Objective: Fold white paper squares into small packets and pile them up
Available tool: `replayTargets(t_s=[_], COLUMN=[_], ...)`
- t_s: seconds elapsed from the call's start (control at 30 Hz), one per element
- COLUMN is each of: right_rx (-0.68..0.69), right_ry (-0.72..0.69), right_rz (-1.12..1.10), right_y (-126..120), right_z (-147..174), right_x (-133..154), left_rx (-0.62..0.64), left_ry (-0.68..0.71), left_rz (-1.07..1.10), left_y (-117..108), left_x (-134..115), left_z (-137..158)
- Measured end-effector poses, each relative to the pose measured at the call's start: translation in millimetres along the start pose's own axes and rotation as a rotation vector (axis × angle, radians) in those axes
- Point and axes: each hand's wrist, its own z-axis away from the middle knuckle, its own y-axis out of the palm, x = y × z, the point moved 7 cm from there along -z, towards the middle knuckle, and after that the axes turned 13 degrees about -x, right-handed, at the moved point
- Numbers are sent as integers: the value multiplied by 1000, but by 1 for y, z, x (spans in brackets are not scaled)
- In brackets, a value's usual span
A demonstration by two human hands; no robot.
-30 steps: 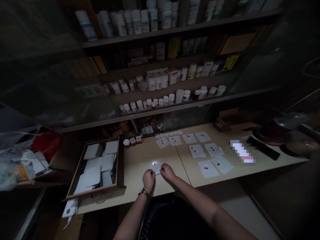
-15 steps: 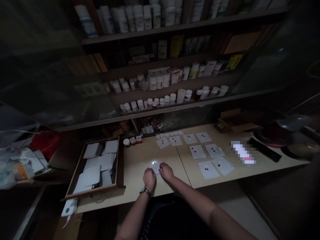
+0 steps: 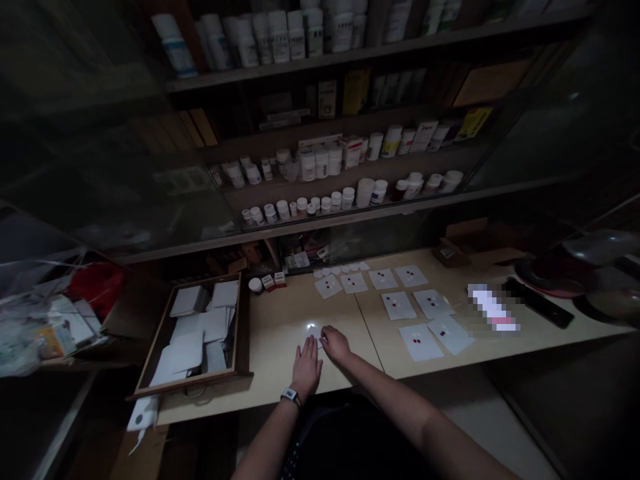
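At lower centre, the left hand (image 3: 307,367) lies flat, fingers straight, against small white paper (image 3: 315,330); the right hand (image 3: 336,345), fingers curled, pinches its edge on the glossy table (image 3: 275,313).

left hand (image 3: 307,368): laid flat, touching paper (image 3: 314,331) | right hand (image 3: 335,345): curled at paper's edge | drawer (image 3: 243,337): holds white sheets (image 3: 183,352)

From the left hand (image 3: 307,365), the counter (image 3: 280,310) has room toward eleven o'clock; the drawer (image 3: 243,327) blocks nine, white papers (image 3: 399,311) two.
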Motion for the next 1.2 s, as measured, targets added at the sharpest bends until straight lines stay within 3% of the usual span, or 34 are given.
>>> replayTargets(t_s=[0.17, 0.37, 0.53, 0.7, 0.83, 1.03, 1.2], right_rx=[-36, 52, 27, 129, 170, 262, 253], right_ry=[-155, -372, -459, -513, -554, -666, -729], right_rz=[32, 172, 210, 136, 30, -48, -9], right_y=[-8, -1, 7, 7, -7, -19, -23], right_z=[12, 27, 35, 41, 41, 44, 45], right_x=[-1, -2, -7, -16, -14, -15, -16], left_rx=[18, 23, 16, 10, 7, 140, 142], left_ry=[-66, -82, -81, -78, 29, 318, 373], left_rz=[1, -12, -26, -12, 39, 73, 67], left_y=[-3, -7, 0, 3, -7, -21, -25], left_x=[3, 1, 2, 4, 6, 20, 28], left_z=[-6, -13, -10, -6, -8, -12, -14])
